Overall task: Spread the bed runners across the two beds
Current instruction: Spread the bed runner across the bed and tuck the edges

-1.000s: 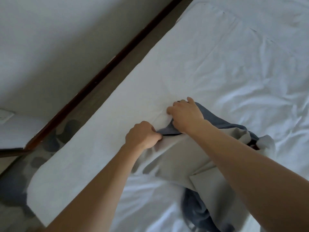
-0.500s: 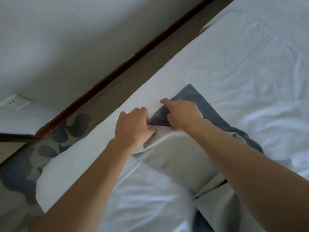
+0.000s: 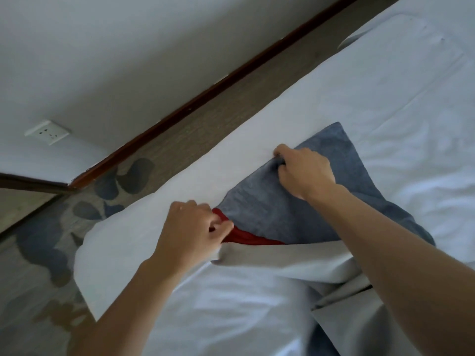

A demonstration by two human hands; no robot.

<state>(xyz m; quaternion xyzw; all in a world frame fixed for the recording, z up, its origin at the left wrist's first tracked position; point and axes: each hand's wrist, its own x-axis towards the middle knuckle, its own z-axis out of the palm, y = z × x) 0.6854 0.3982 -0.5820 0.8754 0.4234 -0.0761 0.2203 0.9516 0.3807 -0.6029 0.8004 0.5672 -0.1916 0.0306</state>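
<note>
I see both hands pinching the blue-grey, red-trimmed fabric bed runner (image 3: 295,209): right hand (image 3: 305,170) nearer the white bed's (image 3: 385,93) far edge, left hand (image 3: 192,232) probably on its corner.

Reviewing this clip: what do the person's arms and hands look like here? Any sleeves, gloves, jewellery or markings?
Both forearms are bare as far as the frame shows, with no sleeve edge in view. The left hand and right hand wear no gloves. No watch, bracelet or ring shows on the wrists and fingers in view, and no tattoo or other marking is visible. The nails cannot be made out clearly.
</note>
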